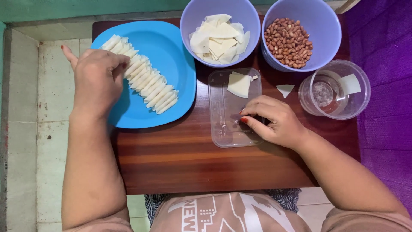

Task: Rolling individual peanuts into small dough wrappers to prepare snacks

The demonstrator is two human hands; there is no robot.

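My left hand [98,77] reaches over the blue plate [171,51] and its fingertips pinch a folded white wrapper in the row of folded wrappers [148,81] lined up diagonally there. My right hand [274,120] rests on the clear rectangular lid [223,129], fingers curled together with nothing visible in them. A flat wrapper piece [239,84] and a single peanut lie at the lid's far end.
A lilac bowl of cut wrapper sheets [219,36] and a lilac bowl of peanuts [289,41] stand at the back of the small wooden table [180,159]. A clear container [334,89] with a little liquid sits right. A loose wrapper scrap [285,90] lies nearby.
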